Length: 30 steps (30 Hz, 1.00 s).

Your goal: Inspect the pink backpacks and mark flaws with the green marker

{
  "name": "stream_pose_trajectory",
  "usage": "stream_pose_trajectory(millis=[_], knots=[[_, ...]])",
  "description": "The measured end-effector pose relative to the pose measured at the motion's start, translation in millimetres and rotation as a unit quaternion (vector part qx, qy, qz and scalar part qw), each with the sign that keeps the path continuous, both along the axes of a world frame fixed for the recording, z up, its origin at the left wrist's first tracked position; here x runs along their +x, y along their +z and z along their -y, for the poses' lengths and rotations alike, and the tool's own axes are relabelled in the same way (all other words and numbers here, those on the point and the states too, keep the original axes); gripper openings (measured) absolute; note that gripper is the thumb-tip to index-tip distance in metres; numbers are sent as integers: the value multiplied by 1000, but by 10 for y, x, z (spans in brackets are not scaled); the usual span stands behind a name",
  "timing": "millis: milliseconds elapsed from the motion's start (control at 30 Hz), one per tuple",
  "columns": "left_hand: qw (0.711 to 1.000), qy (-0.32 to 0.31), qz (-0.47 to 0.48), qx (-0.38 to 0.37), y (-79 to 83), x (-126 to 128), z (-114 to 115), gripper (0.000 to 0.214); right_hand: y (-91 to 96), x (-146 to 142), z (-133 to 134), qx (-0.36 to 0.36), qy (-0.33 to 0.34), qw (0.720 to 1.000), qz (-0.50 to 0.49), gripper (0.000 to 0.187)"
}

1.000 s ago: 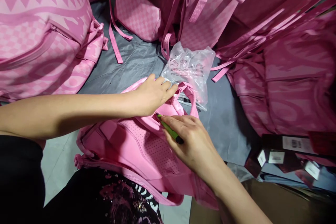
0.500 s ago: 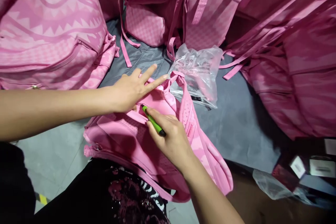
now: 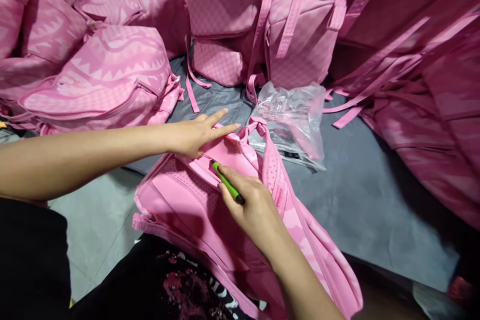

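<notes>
A pink backpack (image 3: 202,210) with dotted mesh padding and a camouflage-patterned strap lies in front of me, partly over my lap. My left hand (image 3: 197,135) rests near its top edge, two fingers stretched out and apart; the lower fingers are partly hidden. My right hand (image 3: 251,200) is closed around a slim green pen-like tool (image 3: 229,184) with black ends. The tool's tip is at the backpack's pink fabric, just below my left hand; whether it touches, I cannot tell. Beyond the backpack's top handle lies a clear plastic bag (image 3: 290,115) with something pink and black inside.
Pink backpacks with shark-teeth print (image 3: 120,60) are heaped at the left. Checkered pink bags (image 3: 303,35) stand at the back, straps hanging. More pink bags (image 3: 442,125) pile up on the right. A grey cloth surface (image 3: 360,185) lies beneath.
The view has tilted up and shifted left, showing more bags at the back. My left fingers lie lower and flatter. The green tool is still in my right hand at about the same spot.
</notes>
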State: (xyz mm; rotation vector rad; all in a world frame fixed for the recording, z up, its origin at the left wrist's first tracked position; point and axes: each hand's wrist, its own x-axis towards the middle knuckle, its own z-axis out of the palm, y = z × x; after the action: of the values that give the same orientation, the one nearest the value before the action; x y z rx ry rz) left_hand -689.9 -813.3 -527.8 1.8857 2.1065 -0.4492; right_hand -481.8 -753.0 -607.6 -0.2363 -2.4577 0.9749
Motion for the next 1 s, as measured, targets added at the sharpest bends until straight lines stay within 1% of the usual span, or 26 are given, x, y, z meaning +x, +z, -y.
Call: stream_pose_trajectory(millis=[100, 200, 333, 433, 633, 767, 900, 1000], knots=[[999, 23, 14, -31, 35, -5, -37, 118, -6, 5, -1, 1, 0, 1000, 5, 34], [998, 23, 29, -50, 39, -42, -65, 117, -17, 8, -10, -6, -2, 1000, 3, 34], [998, 9, 55, -38, -31, -156, -82, 111, 7, -38, -17, -17, -2, 1000, 18, 33], [997, 3, 72, -20, -111, -255, -100, 110, 9, -153, 5, -27, 1, 999, 31, 32], [997, -1, 75, -27, -227, -346, -151, 114, -100, -411, 72, -26, -27, 999, 21, 36], [997, -6, 69, -37, -256, -360, -172, 115, -116, -429, 82, -21, -48, 998, 19, 33], [997, -4, 70, -42, -259, -366, -182, 114, -116, -440, 97, -47, -41, 998, -8, 31], [997, -4, 68, -40, -256, -359, -181, 110, -123, -462, 109, -54, -64, 996, -11, 30]])
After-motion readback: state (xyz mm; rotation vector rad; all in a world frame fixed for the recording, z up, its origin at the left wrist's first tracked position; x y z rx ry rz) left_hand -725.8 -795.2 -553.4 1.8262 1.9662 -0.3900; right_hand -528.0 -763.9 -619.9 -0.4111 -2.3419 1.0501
